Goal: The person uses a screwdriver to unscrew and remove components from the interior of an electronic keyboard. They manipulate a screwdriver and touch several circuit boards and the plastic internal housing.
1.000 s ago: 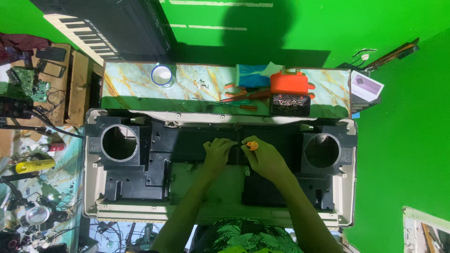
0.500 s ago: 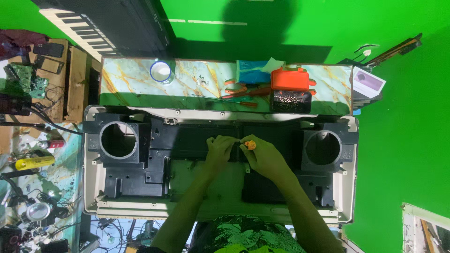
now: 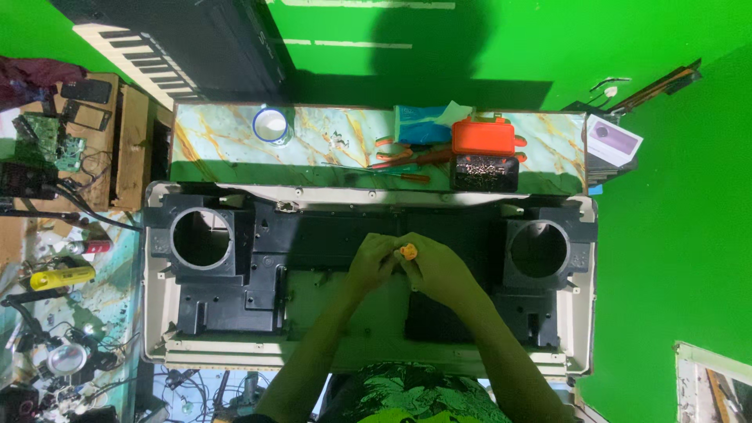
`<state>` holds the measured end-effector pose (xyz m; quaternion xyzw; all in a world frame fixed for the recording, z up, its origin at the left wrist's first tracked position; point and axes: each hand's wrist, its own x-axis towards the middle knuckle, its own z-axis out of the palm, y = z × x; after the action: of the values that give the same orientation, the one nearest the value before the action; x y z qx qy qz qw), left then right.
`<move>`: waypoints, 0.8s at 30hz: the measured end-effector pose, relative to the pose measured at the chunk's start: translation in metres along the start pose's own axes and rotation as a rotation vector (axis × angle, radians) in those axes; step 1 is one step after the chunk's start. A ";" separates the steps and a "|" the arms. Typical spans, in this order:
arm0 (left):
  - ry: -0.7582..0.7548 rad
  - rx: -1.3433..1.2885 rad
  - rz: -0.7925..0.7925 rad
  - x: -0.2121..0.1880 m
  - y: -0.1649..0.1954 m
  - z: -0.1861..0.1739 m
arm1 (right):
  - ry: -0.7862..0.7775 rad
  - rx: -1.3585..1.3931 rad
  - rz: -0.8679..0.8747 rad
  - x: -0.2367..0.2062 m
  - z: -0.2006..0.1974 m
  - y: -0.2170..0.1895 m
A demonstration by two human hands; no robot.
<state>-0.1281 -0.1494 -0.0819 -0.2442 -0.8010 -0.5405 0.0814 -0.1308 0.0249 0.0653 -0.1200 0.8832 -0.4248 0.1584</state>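
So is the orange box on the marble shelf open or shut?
Open: the orange box has its lid raised behind a dark tray showing small pale parts, on the marble shelf.

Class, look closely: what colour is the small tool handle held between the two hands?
Orange: the tool handle shows best in the head view, between the left hand and right hand.

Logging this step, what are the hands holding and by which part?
Right hand grips an orange-handled tool, likely a screwdriver, by its handle; left hand steadies it.

Looked like a home electronics repair workshop: circuit boards [image 3: 47,135], tangled wires [image 3: 78,376], screwdrivers [image 3: 403,160] and a screw box [image 3: 484,172] lay around.
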 end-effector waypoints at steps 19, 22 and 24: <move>-0.009 0.070 -0.020 0.001 -0.003 0.001 | 0.163 -0.189 -0.235 -0.003 -0.021 -0.023; -0.099 0.077 -0.135 0.000 0.001 -0.003 | 0.184 -0.205 -0.255 -0.003 -0.019 -0.026; -0.078 0.087 -0.148 -0.001 0.002 -0.003 | 0.172 -0.201 -0.254 -0.003 -0.021 -0.029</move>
<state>-0.1261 -0.1515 -0.0795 -0.2015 -0.8422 -0.4996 0.0206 -0.1335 0.0233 0.1008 -0.2091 0.9093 -0.3594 0.0147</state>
